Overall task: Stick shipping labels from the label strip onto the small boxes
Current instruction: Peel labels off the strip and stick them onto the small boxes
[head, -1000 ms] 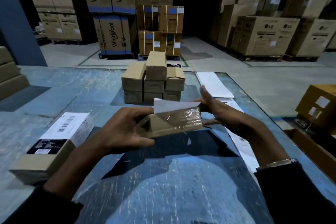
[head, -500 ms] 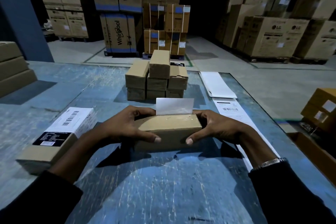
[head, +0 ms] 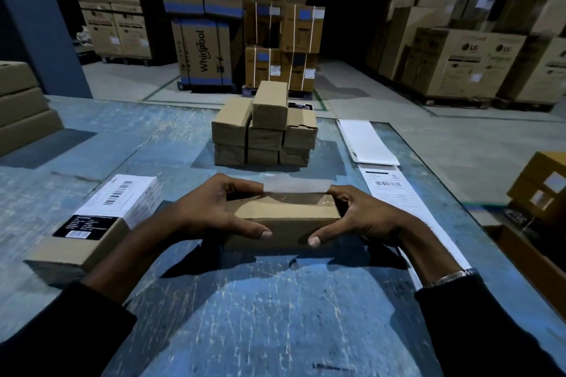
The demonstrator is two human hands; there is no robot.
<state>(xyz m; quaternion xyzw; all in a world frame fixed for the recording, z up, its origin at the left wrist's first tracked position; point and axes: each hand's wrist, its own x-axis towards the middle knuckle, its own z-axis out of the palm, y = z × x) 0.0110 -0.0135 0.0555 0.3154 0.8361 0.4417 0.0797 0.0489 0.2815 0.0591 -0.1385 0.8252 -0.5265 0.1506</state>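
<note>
Since a moment ago both hands have lowered the small box point(head: 283, 217) onto the table point(head: 275, 315), the left hand point(head: 211, 211) and right hand point(head: 364, 216) gripping its ends and pinching a label point(head: 295, 185) upright at its far edge. Sticking is underway; next, I judge, fold it flat and smooth it. An unlabelled stack point(head: 265, 128) waits beyond, the label strip point(head: 395, 193) right, a labelled box point(head: 101, 217) left, nothing obstructing

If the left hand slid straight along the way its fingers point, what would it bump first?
The left hand grips the small box with fingers pointing right, across its far edge. Sliding on, they would likely meet the white label first, then the right hand. Depth is unclear.
</note>
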